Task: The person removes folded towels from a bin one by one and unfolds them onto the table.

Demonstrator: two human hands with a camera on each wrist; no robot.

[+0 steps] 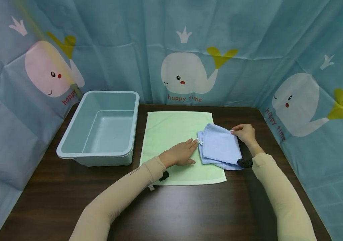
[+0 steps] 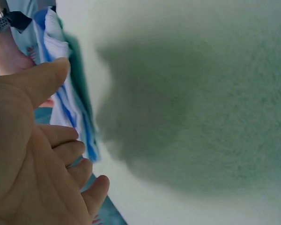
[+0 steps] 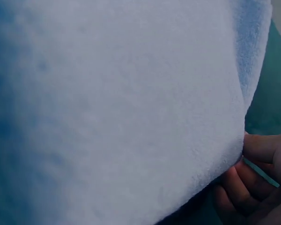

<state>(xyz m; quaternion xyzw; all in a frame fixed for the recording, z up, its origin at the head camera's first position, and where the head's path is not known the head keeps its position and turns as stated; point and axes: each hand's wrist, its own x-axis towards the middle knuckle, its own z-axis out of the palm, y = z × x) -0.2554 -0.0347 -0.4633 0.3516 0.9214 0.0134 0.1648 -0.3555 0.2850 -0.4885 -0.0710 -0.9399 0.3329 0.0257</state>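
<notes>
Right of frame centre, my right grip (image 1: pixel 244 133) pinches the folded light-blue cloth (image 1: pixel 221 144), left grip (image 1: pixel 181 154) relaxed, square pale-green cloth (image 1: pixel 171 130) lying unfolded.

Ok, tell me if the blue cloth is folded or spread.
Folded: the blue cloth shows stacked layers with offset edges, and the right hand pinches one corner.

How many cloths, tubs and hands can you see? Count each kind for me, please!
Cloths: 2 (one green cloth, one folded blue cloth)
Tub: 1
Hands: 2 (left hand, right hand)
Total: 5
</notes>
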